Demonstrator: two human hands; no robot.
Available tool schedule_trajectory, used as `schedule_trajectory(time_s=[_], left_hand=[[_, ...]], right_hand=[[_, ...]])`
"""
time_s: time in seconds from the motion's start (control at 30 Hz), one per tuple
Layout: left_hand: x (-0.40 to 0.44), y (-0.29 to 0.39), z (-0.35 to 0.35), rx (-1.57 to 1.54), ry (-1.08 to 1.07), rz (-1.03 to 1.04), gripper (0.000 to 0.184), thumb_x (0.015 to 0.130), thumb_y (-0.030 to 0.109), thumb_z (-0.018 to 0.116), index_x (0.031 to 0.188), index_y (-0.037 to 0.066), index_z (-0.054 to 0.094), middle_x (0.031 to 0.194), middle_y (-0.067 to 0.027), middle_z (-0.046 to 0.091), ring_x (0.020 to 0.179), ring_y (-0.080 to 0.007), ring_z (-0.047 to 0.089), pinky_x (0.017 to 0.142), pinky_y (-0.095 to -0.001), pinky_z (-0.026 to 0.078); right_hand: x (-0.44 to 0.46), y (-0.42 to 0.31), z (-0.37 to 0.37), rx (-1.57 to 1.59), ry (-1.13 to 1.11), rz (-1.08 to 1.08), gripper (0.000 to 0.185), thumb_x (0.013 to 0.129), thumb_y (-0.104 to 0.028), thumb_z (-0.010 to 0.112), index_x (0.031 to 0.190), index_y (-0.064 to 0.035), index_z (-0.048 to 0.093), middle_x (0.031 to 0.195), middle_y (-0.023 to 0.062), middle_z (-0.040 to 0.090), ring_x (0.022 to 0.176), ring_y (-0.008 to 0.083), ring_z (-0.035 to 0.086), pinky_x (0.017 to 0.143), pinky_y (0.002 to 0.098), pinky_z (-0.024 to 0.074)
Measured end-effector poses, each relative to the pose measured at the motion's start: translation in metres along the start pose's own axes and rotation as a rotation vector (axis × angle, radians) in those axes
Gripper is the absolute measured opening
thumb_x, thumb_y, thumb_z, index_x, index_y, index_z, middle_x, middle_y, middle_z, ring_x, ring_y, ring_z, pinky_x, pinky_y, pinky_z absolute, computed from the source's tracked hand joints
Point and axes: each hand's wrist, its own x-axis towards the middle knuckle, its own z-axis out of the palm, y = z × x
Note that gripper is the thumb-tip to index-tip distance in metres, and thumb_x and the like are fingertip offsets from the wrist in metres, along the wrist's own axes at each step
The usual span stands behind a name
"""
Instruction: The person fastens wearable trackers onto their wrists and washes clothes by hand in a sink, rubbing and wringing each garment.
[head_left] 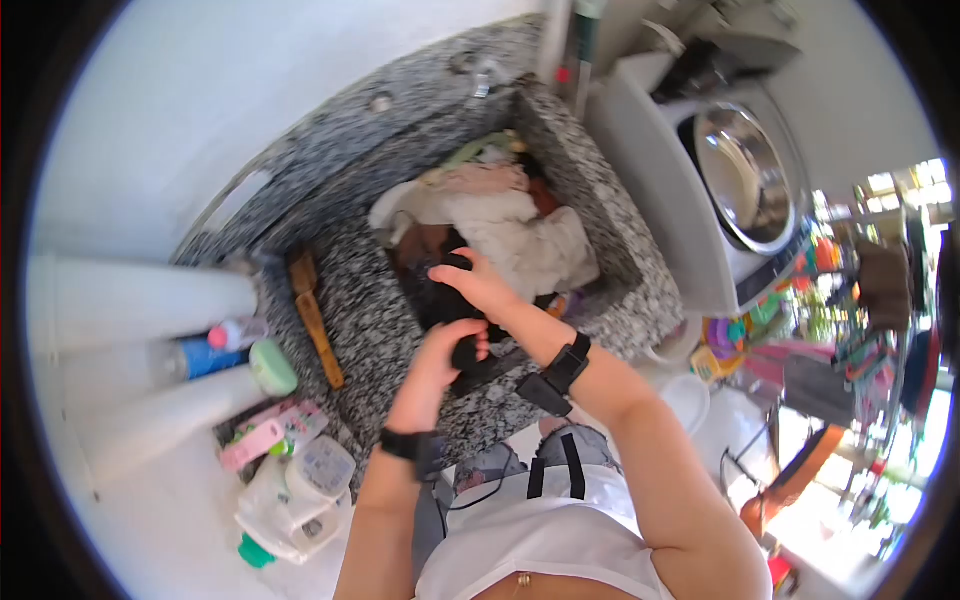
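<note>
"What are the hands doing?"
"Left hand (447, 350) and right hand (478, 286) curl closed around bunched black cloth (428, 296), in the speckled granite sink (380, 375), hiding part of it."
"And around them?"
"Crumpled white cloth (500, 228) crowds the far side; a long wooden tool (317, 325) lies left, a rounded metal washer drum (742, 175) right."

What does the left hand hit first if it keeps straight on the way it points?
Most likely the dark cloth bunched in front of the left hand, with the right hand close beyond. Depth is unclear from this one view, so it might pass under the right hand.
</note>
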Motion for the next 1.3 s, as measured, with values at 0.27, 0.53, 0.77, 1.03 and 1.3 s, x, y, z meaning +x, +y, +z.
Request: schedule_trajectory(time_s=[0.27,0.53,0.77,1.03,1.3], left_hand=[[-0.060,0.033,-0.021,-0.772,-0.200,-0.261,0.069,0.091,0.040,0.058,0.136,-0.008,0.038,0.126,-0.0288,0.049,0.110,-0.0403,0.055,0.090,-0.0446,0.052],[-0.091,-0.033,-0.015,1.069,0.534,0.818,0.050,0.088,0.017,0.069,0.130,-0.002,0.050,0.120,-0.0138,0.058,0.102,-0.0187,0.059,0.088,-0.0301,0.047],[-0.088,-0.126,0.012,0.931,0.523,0.740,0.037,0.088,0.007,0.065,0.123,-0.002,0.056,0.118,-0.0127,0.061,0.100,-0.0169,0.061,0.086,-0.0280,0.049],[-0.081,-0.184,0.136,1.202,0.334,0.797,0.035,0.085,0.007,0.067,0.119,0.004,0.059,0.114,-0.0102,0.062,0.094,-0.0183,0.065,0.078,-0.0289,0.053],[-0.107,-0.160,0.082,1.149,0.523,0.865,0.029,0.084,0.005,0.068,0.111,0.003,0.061,0.108,-0.0102,0.062,0.089,-0.0192,0.065,0.072,-0.0283,0.054]], right_hand=[[-0.100,0.011,-0.031,0.824,-0.004,0.203,0.075,0.077,-0.022,0.072,0.139,-0.0027,0.034,0.103,0.0090,0.059,0.089,0.0169,0.059,0.054,0.0326,0.0502],[-0.231,0.042,-0.185,0.878,0.090,0.153,0.059,0.078,-0.025,0.070,0.130,-0.0131,0.045,0.101,0.0053,0.062,0.078,0.0154,0.063,0.052,0.0304,0.0515],[-0.473,0.152,-0.403,0.584,0.647,0.251,0.048,0.079,-0.021,0.067,0.124,-0.0107,0.053,0.097,0.0082,0.064,0.072,0.0172,0.064,0.048,0.0300,0.0504],[-0.495,0.373,-0.557,0.419,0.932,0.187,0.045,0.077,-0.023,0.074,0.111,0.0020,0.058,0.091,0.0136,0.067,0.071,0.0207,0.065,0.060,0.0302,0.0529],[-0.338,0.167,-0.433,-0.096,0.582,-0.039,0.031,0.087,-0.012,0.067,0.117,-0.0029,0.061,0.108,0.0073,0.066,0.100,0.0151,0.061,0.088,0.0283,0.0466]])
